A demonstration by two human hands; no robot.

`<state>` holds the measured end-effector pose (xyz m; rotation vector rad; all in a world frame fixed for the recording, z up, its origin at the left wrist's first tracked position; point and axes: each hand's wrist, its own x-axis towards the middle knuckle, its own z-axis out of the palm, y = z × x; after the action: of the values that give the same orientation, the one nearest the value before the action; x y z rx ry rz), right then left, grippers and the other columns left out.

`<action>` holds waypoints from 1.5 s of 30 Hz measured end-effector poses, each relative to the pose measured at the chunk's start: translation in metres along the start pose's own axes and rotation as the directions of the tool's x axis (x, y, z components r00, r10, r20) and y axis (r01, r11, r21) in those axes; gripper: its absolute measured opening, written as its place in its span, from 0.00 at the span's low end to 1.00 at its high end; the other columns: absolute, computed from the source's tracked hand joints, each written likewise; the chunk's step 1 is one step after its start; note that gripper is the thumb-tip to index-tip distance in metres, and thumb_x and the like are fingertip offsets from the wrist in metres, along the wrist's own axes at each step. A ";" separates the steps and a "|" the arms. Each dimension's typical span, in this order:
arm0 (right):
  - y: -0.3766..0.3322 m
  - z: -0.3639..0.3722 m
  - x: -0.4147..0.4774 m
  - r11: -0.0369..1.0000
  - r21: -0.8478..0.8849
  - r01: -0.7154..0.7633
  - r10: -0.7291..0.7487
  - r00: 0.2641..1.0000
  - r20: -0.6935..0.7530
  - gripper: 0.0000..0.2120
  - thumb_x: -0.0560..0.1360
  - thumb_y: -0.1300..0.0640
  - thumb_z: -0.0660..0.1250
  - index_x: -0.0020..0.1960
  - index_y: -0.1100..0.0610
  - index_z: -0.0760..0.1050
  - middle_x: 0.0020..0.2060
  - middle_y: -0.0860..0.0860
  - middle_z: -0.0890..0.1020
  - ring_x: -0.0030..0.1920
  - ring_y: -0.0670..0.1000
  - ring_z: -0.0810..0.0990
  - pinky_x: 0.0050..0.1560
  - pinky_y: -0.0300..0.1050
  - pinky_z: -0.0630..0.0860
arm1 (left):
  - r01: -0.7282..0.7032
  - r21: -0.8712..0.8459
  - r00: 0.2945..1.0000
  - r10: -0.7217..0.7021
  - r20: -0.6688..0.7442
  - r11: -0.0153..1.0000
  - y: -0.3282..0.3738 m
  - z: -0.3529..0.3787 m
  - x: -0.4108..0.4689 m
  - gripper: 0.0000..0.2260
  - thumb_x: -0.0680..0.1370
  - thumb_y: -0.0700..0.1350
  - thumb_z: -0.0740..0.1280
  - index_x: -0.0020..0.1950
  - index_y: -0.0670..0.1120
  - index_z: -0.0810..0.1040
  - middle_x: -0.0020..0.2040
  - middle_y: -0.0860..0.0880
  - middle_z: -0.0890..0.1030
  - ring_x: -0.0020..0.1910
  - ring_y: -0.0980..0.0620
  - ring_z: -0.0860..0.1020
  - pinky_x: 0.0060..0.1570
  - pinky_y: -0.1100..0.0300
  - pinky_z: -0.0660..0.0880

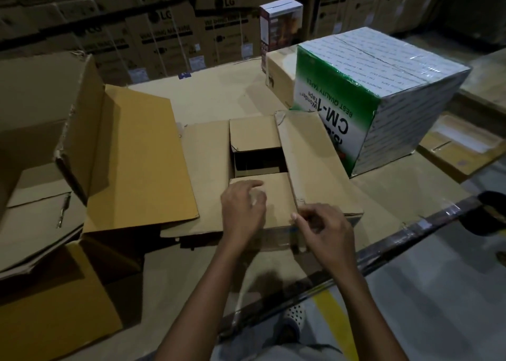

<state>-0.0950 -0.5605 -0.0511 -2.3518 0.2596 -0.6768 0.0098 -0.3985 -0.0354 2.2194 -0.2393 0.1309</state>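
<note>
The carton [276,199] sits at the worktop's [219,92] near edge, with its middle gap uncovered. The left grip [242,210] rests relaxed on the near flap, and the right grip [323,232] pinches the carton's near right corner. A green-and-white tape case [342,108] crowds the raised right flap (seemingly touching). Opened boxes [131,155] lie to the left.

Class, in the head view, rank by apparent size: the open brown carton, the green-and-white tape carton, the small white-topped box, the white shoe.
1-2. green-and-white tape carton and open brown carton: look alike, no ranking.
3. small white-topped box, farther off, so unsure.
4. white shoe.
</note>
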 end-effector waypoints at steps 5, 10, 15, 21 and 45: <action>0.013 0.014 0.029 0.936 -0.341 0.090 -0.107 0.994 -0.033 0.17 0.69 0.51 0.80 0.56 0.49 0.83 0.53 0.51 0.80 0.53 0.57 0.77 0.45 0.51 0.72 | -0.023 0.170 0.996 0.008 0.086 0.985 -0.031 -0.011 0.001 0.15 0.80 0.49 0.69 0.66 0.47 0.81 0.65 0.47 0.80 0.71 0.45 0.72 0.72 0.52 0.59; 0.017 -0.020 0.043 0.958 -0.223 0.178 -0.251 0.898 -0.361 0.06 0.75 0.64 0.75 0.51 0.57 0.84 0.46 0.54 0.85 0.45 0.56 0.80 0.44 0.40 0.71 | -0.025 0.203 0.993 0.001 0.119 0.979 -0.035 -0.009 -0.005 0.19 0.82 0.52 0.66 0.72 0.49 0.76 0.76 0.48 0.71 0.78 0.48 0.62 0.78 0.51 0.52; 0.046 -0.073 0.068 0.983 0.164 -0.078 0.162 0.790 -0.592 0.11 0.80 0.53 0.73 0.59 0.59 0.82 0.54 0.54 0.85 0.49 0.53 0.83 0.42 0.36 0.76 | -0.060 0.224 0.991 0.030 0.134 0.973 -0.033 -0.008 0.017 0.20 0.83 0.53 0.64 0.73 0.49 0.74 0.76 0.48 0.71 0.77 0.48 0.63 0.75 0.50 0.55; 0.068 -0.075 0.062 0.953 0.244 -0.178 0.285 0.793 -0.538 0.19 0.76 0.54 0.76 0.65 0.57 0.78 0.57 0.55 0.82 0.51 0.50 0.80 0.44 0.26 0.74 | -0.085 0.247 0.979 0.034 0.201 0.965 -0.026 0.002 0.044 0.21 0.84 0.54 0.60 0.76 0.49 0.71 0.75 0.47 0.74 0.78 0.47 0.63 0.75 0.51 0.50; 0.064 -0.054 0.036 0.753 0.007 -0.658 0.647 0.739 -0.187 0.34 0.76 0.32 0.69 0.35 0.65 0.76 0.32 0.61 0.76 0.39 0.61 0.79 0.39 0.50 0.67 | -0.354 -0.210 0.935 0.348 -0.065 0.912 0.024 -0.103 -0.090 0.09 0.77 0.51 0.72 0.46 0.47 0.87 0.44 0.55 0.85 0.45 0.53 0.82 0.43 0.56 0.78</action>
<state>-0.0933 -0.6509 -0.0436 -2.0342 1.1451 -0.5193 -0.0848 -0.3200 0.0307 1.9362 -0.6105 0.3146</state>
